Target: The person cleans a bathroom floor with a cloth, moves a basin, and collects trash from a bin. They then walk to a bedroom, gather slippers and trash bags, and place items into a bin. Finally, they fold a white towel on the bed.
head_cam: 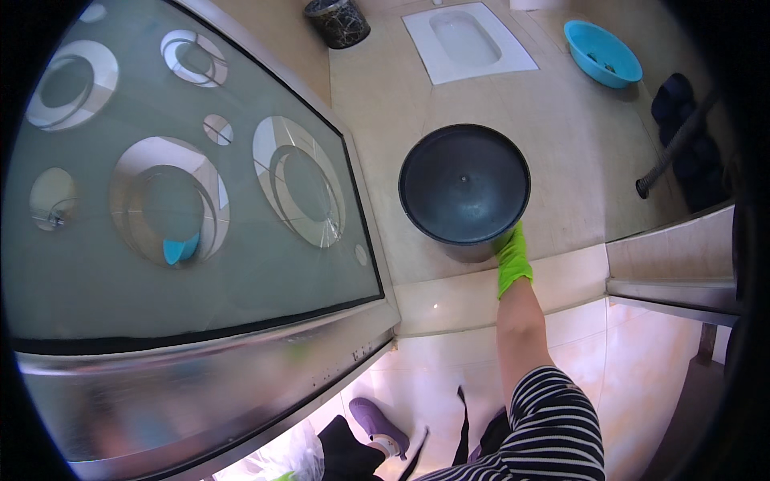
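My right hand [512,258], in a bright green glove, reaches to the near right edge of a dark round lid or vessel [463,186]. Its fingers are hidden behind that edge, where they appear to grip it. A raised rim runs around the dark face, and a small stud marks its centre. At the bottom edge, a scrap of bright green [284,477] shows beside a clear plastic bag [295,451]. It may be my left glove, but too little is visible to tell what that hand does.
A frosted glass door [240,282] with clear circles stands at left; a blue scoop [180,248] shows through it. Beyond are a squat toilet [466,39], a marbled bin [338,24], a blue basin [603,54], a corrugated hose [668,156] and dark slippers [692,144]. A raised sill [457,303] crosses the doorway.
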A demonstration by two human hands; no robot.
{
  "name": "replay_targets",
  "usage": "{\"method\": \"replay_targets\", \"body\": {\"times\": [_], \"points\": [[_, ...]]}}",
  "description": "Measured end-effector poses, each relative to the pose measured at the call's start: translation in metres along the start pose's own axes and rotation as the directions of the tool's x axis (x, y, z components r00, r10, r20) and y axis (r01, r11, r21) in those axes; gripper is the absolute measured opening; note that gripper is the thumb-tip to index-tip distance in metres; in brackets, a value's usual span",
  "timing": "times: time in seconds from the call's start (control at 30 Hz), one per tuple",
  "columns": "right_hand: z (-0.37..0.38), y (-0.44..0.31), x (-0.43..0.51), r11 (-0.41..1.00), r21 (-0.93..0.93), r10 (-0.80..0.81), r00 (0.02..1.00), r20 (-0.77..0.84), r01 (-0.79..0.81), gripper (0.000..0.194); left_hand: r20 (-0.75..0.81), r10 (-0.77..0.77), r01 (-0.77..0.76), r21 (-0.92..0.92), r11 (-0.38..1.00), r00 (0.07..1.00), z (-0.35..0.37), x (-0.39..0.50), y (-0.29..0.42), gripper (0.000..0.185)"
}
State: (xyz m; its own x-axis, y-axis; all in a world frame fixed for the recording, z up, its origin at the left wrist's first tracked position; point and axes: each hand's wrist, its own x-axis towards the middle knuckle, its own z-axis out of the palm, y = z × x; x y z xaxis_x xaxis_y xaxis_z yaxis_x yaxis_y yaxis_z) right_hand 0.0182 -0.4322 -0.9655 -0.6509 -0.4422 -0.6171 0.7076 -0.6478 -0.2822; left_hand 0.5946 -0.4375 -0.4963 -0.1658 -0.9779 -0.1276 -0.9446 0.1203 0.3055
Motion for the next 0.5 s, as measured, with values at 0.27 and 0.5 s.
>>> {"method": "replay_targets", "body": {"times": [0.27, 0.5], "points": [[0.012, -0.022, 0.003, 1.000, 0.019, 0.019, 0.998, -0.055, -0.018, 0.060, -0.077, 0.014, -0.017, -0.039, 0.999, 0.997, -0.004, -0.017, 0.018, 0.019], [0.067, -0.150, -0.110, 0.987, -0.149, -0.071, 0.996, -0.050, 0.062, 0.059, -0.076, 0.287, -0.297, -0.209, 0.932, 0.955, -0.015, 0.014, 0.030, 0.010]]}}
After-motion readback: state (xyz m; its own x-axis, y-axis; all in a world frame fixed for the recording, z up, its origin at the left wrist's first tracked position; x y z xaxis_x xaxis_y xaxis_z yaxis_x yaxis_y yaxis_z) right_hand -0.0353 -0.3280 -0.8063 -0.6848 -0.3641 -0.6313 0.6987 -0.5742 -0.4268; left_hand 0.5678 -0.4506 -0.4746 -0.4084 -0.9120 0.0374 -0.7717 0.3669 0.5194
